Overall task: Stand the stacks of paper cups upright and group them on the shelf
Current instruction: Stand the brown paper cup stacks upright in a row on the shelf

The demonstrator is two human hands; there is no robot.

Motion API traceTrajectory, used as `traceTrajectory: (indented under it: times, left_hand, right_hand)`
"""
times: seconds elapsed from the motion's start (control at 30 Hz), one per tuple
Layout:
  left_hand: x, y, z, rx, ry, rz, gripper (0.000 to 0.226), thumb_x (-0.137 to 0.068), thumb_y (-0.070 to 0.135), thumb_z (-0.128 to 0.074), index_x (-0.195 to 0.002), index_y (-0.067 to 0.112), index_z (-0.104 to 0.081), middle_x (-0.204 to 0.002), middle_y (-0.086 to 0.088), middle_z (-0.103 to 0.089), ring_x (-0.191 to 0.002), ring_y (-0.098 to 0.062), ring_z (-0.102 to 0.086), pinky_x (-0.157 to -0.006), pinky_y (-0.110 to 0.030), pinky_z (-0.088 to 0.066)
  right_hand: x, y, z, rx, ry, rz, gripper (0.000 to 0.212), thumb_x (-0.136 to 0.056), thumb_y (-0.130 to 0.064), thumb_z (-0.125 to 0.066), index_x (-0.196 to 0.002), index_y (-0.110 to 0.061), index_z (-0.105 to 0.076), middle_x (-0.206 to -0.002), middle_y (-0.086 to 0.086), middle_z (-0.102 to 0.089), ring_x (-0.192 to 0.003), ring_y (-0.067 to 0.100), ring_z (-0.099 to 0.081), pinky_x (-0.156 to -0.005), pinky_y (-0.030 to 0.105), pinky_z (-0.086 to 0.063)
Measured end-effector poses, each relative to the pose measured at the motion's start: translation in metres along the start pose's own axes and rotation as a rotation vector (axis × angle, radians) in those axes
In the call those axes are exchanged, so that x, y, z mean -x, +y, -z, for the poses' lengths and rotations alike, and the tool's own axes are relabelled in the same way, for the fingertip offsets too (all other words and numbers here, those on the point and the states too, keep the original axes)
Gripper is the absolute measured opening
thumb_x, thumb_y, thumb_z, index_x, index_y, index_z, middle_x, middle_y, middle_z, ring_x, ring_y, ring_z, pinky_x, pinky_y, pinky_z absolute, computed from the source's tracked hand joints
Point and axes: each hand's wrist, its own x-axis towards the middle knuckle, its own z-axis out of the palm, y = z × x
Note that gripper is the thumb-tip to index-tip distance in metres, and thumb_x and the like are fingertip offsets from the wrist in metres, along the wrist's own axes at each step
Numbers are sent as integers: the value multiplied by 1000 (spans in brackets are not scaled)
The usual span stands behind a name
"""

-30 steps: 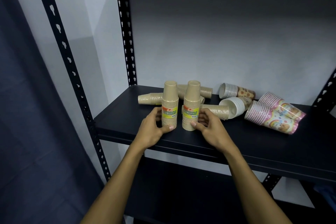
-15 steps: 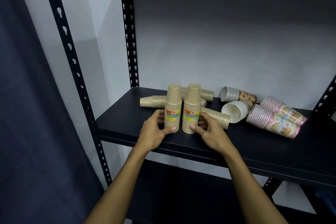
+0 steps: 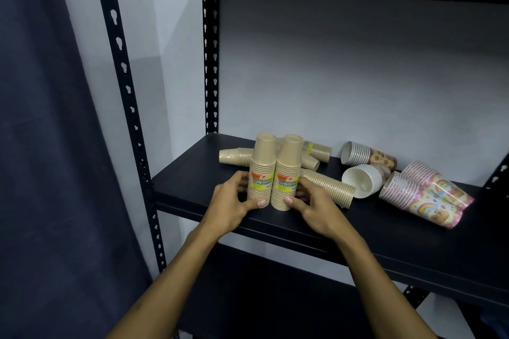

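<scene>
Two tan cup stacks with yellow labels stand upright and touching near the front of the black shelf. My left hand grips the left stack at its base, thumb in front. My right hand grips the right stack the same way. Behind them lie more tan stacks on their sides: one at the back left, one at the back, and one just right of my right hand.
Further right lie a white-rimmed stack, a stack with a brown pattern and two pink rainbow-print stacks. Black slotted uprights frame the shelf at the left. A dark curtain hangs at the left.
The two upright stacks have been pushed together until they touch. Both hands kept hold of them.
</scene>
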Motion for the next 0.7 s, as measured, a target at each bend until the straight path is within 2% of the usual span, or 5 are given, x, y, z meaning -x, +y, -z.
traceTrajectory:
  times: [0.13,0.23,0.33,0.47,0.7]
  left_hand:
    - [5,-7,22,-41,25,15,62,-73,32,-88,-127,24,-58,-113,20,-66,-103,10,-59,-87,-6,-42]
    - [6,-15,44,-90,55,41,62,-74,31,-87,-128,22,-57,-110,21,-64,-99,12,-58,-84,-4,-41]
    - [6,-23,66,-142,97,67,63,-75,31,-87,-129,20,-57,-110,19,-63,-98,9,-58,-89,-10,-45]
    - [3,-35,90,-204,151,88,67,-78,29,-84,-136,18,-53,-130,5,-65,-119,-9,-58,-97,-22,-42]
    - [0,-52,106,-212,215,124,66,-88,25,-75,-145,19,-42,-140,-1,-59,-130,-16,-54,-102,-23,-39]
  right_hand:
    - [-14,-8,-18,45,-45,41,39,-92,-19,-68,-130,-21,-56,-119,-8,-69,-111,6,-64,-101,35,-51]
    - [-29,-18,-39,64,-60,64,41,-92,-22,-68,-130,-20,-55,-119,-6,-69,-110,6,-63,-100,35,-51]
    - [-46,-29,-62,62,-81,59,44,-91,-24,-69,-132,-21,-54,-121,-3,-68,-109,9,-63,-100,36,-51]
    - [-67,-43,-91,31,-89,68,46,-91,-25,-69,-134,-20,-52,-126,-1,-65,-111,12,-61,-100,33,-50]
    - [-92,-53,-123,1,-93,89,50,-92,-25,-69,-137,-18,-49,-125,-5,-63,-111,10,-59,-95,26,-47]
